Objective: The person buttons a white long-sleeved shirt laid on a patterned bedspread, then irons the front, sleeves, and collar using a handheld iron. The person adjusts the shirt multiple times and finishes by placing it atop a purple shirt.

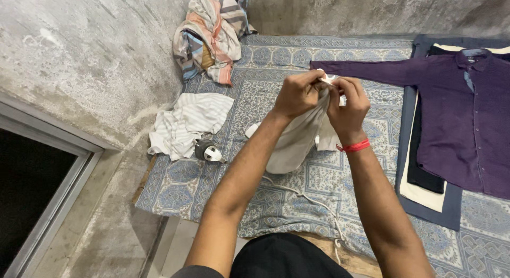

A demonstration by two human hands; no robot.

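Where the concrete wall (95, 60) meets the bed on the left, a dark window opening (32, 193) sits low, and just beside it a striped white cloth (186, 124) lies crumpled on the blue patterned bedsheet (297, 177), with a small iron (206, 150) touching its lower edge; farther back, against the corner, a heap of striped and checked clothes (212, 33) leans on the wall. Near the middle, the left hand (298, 93) is closed in a pinch on the top edge of a white garment (297, 140), which hangs down from both hands above the sheet, its lower end near the bedding. A white cord (313, 203) trails across the sheet below it toward the near edge. Just beside the left hand, the right hand (348, 104) is also curled shut, fingertips gripping the same top edge of the garment, and a red band (355, 147) circles that wrist. To the right, a purple shirt (457, 113) lies flat and buttoned, one sleeve stretched toward the hands, resting on a stack of folded dark and cream clothes (425, 193)
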